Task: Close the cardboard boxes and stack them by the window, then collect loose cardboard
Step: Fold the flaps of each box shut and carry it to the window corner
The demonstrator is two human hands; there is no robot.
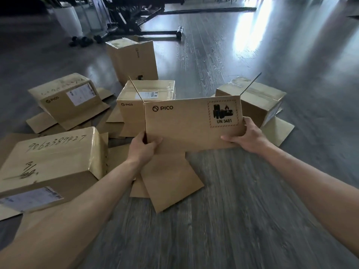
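Observation:
I hold a brown cardboard box point(186, 121) marked PICO and UN 3481 in front of me, its side flaps sticking up. My left hand point(142, 150) grips its lower left corner. On the lower right corner, my right hand point(246, 135) holds the edge with fingers curled behind it. A flap point(169, 183) hangs down from the box toward the floor. Several other cardboard boxes stand around: a large one point(52, 164) at the near left, one point(66, 100) further left, one point(147, 101) just behind the held box, a tall one point(134, 59) at the back, one point(260, 105) on the right.
Flat cardboard sheets point(114, 125) lie on the dark wood floor between the boxes. A black metal stand point(155, 32) with a wheel and white planters point(68, 18) are at the back. Bright light reflects off the floor point(252, 210) at the far right.

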